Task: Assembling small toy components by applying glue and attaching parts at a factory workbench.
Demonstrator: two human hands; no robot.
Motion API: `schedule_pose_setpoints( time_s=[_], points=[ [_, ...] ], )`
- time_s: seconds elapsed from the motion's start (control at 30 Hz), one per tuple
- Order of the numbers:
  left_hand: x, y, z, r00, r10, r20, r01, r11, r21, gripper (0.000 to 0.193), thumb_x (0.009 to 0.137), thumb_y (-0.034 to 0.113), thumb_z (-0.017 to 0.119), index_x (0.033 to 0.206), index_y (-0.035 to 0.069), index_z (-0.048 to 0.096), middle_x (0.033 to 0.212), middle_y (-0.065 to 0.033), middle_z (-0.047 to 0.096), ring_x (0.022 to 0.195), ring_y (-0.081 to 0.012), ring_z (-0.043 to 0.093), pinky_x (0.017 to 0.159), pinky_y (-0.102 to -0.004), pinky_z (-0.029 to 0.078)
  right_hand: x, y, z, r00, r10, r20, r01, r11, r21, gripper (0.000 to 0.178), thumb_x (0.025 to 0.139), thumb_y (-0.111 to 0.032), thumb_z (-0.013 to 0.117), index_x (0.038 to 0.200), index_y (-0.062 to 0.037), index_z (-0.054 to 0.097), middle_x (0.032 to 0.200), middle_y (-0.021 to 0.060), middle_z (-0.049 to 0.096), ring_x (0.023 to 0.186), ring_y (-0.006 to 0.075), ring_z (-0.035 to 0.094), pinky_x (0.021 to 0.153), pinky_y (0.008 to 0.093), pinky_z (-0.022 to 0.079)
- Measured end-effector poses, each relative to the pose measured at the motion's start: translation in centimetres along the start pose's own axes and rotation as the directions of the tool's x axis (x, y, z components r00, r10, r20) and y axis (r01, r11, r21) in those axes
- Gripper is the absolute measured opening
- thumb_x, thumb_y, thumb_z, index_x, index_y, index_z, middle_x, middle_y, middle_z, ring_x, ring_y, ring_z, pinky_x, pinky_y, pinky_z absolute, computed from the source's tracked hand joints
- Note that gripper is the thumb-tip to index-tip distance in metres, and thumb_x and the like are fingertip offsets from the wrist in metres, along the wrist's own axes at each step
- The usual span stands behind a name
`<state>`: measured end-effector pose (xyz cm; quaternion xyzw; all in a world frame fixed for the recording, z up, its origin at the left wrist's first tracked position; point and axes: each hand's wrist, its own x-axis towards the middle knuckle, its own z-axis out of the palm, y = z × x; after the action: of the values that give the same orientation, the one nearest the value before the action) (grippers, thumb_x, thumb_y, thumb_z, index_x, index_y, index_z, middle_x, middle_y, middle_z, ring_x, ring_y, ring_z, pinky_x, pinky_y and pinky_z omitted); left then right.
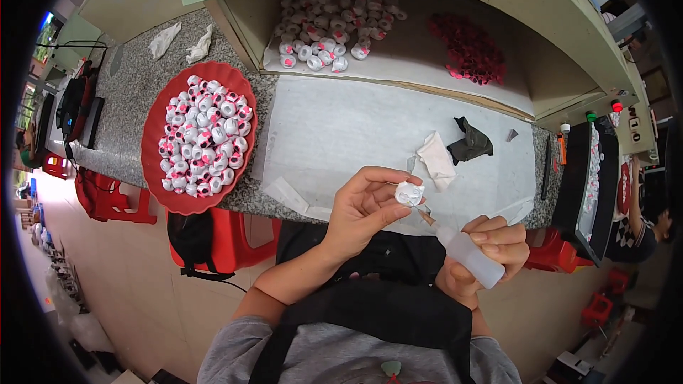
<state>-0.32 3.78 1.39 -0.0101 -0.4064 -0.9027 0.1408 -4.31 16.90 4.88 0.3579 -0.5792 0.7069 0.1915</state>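
Note:
Between the thumb and fingers of my left hand (pixel 363 206) is a small rounded white plastic piece (pixel 409 193), held above the front of the papered bench. My right hand (pixel 491 245) is wrapped round a translucent white squeeze bottle (pixel 475 259), tilted so that its thin tip points up at the white piece. Whether tip and piece touch, I cannot tell. Just beyond my hands, a folded white cloth (pixel 436 161) and a crumpled black cloth (pixel 470 142) lie on the white paper (pixel 334 128).
A red scalloped bowl (pixel 153 163) heaped with white-and-pink pieces stands at left. Under the shelf (pixel 562 43) lie a pile of white pieces (pixel 334 21) and a pile of dark pink parts (pixel 469 50). A black-edged conveyor (pixel 580 185) runs at right, with another person (pixel 633 231) beyond it.

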Motion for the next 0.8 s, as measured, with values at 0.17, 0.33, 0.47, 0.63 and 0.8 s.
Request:
schedule_pose_setpoints(
  time_s=[0.17, 0.33, 0.47, 0.63, 0.8],
  points=[
    [0.0, 0.13, 0.02, 1.0, 0.004, -0.001, -0.004, 1.0, 0.006, 0.03, 0.069, -0.004, 0.054, 0.096, 0.001, 0.041, 0.097, -0.0166, 0.049, 0.089, -0.0203, 0.052, 0.079, -0.0348, 0.044, 0.08, -0.12, 0.05, 0.998, -0.005, -0.06, 0.005, 1.0, 0.008, 0.04, 0.057, -0.021, 0.072, 0.077, -0.0082, 0.04, 0.072, 0.0025, 0.038, 0.055, 0.0101, 0.038, 0.044, 0.0184, 0.033],
    [-0.02, 0.05, 0.01, 1.0, -0.008, 0.002, 0.008, 1.0, -0.008, 0.03, 0.07, -0.003, 0.054, 0.096, 0.001, 0.041, 0.097, -0.0166, 0.05, 0.087, -0.0217, 0.053, 0.076, -0.0334, 0.044, 0.18, -0.08, -0.03, 0.998, -0.024, -0.051, 0.023, 1.0, -0.004, 0.038, 0.058, -0.019, 0.071, 0.075, -0.008, 0.039, 0.072, 0.0027, 0.038, 0.055, 0.0102, 0.038, 0.044, 0.0187, 0.031],
    [-0.14, -0.13, -0.06, 1.0, -0.021, 0.016, 0.021, 1.0, -0.006, 0.03, 0.07, -0.003, 0.055, 0.097, 0.001, 0.041, 0.096, -0.0166, 0.05, 0.085, -0.0224, 0.054, 0.075, -0.0326, 0.045, 0.22, -0.07, -0.02, 0.998, -0.021, -0.054, 0.021, 1.0, 0.001, 0.039, 0.057, -0.019, 0.072, 0.074, -0.0078, 0.038, 0.072, 0.0026, 0.038, 0.055, 0.0098, 0.037, 0.044, 0.0187, 0.031],
    [-0.31, -0.18, 0.07, 0.999, -0.03, 0.019, 0.03, 1.0, -0.001, 0.03, 0.07, -0.002, 0.055, 0.097, 0.0, 0.042, 0.096, -0.0164, 0.05, 0.084, -0.0224, 0.054, 0.074, -0.0326, 0.045, 0.1, -0.28, 0.15, 0.998, -0.013, -0.069, 0.014, 1.0, 0.016, 0.04, 0.056, -0.019, 0.072, 0.074, -0.0076, 0.038, 0.071, 0.0025, 0.038, 0.054, 0.0097, 0.037, 0.044, 0.0187, 0.031],
    [-0.24, -0.12, 0.17, 0.999, -0.033, 0.019, 0.033, 0.999, 0.012, 0.029, 0.07, -0.003, 0.054, 0.096, -0.001, 0.042, 0.096, -0.0164, 0.05, 0.084, -0.0222, 0.054, 0.073, -0.0321, 0.046, -0.36, -0.08, 0.42, 0.99, -0.007, -0.144, 0.015, 0.998, 0.056, 0.04, 0.056, -0.018, 0.073, 0.074, -0.0076, 0.039, 0.071, 0.0026, 0.038, 0.054, 0.0099, 0.037, 0.044, 0.0187, 0.031]
  ],
)
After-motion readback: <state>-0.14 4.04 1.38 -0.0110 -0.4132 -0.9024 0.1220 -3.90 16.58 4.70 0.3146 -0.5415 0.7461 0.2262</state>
